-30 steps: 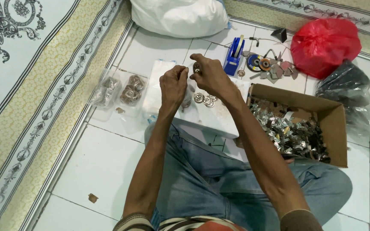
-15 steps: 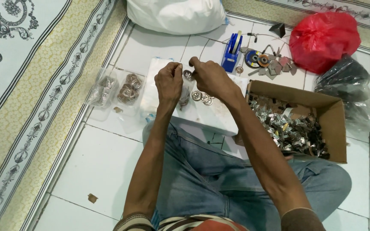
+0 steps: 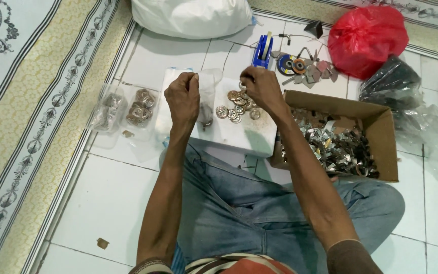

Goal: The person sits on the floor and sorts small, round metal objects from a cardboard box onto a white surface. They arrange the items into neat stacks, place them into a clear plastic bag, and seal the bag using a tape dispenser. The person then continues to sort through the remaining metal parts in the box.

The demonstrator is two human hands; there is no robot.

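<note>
While left hand pinches open a clear plastic bag, right hand fingers close over small metal discs beside it, close enough for loading.

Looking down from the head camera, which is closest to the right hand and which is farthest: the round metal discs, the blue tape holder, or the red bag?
From the right hand:
1. Round metal discs, just under the hand on the white board.
2. Blue tape holder, on the floor tile just past the hand.
3. Red bag, far off to the right by the rug.
</note>
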